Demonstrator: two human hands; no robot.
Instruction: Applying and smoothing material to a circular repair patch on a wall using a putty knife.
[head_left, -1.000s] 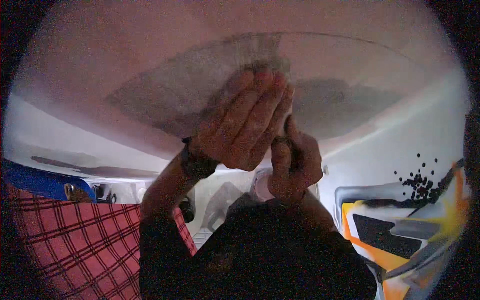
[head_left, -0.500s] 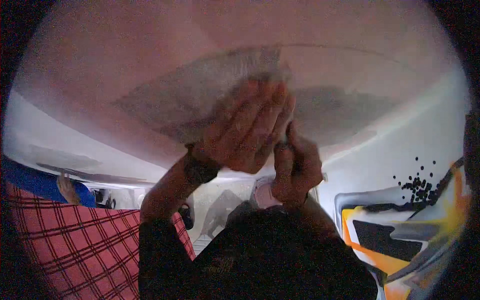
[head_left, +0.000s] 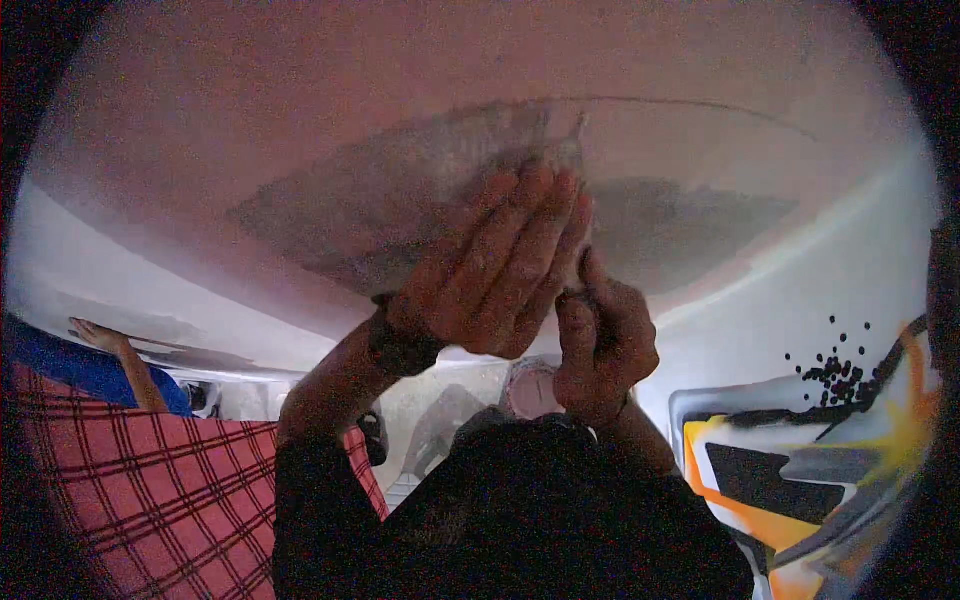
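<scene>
A broad pinkish-grey surface (head_left: 400,60) fills the upper view, with dull grey patches (head_left: 680,215) and a thin dark curved line. My left hand (head_left: 500,260) lies against it, fingers stretched out side by side and pointing up, a dark band round the wrist. Just below and to the right, my right hand (head_left: 608,345) is closed, thumb and fingers pinched together near the edge of the left hand. Whatever it grips is too dim and covered to make out. What may lie under the left palm is hidden.
Red plaid cloth (head_left: 150,490) spreads at lower left. Beyond it, another person in blue (head_left: 60,355) has a hand (head_left: 100,335) on the pale wall. A round pinkish object (head_left: 533,388) sits below my hands. A wall painted in orange, black and grey (head_left: 780,480) stands at right.
My left hand has slid slightly down the surface, and my right hand has shifted a little right and down with it. The other person's hand has moved left and upward.
</scene>
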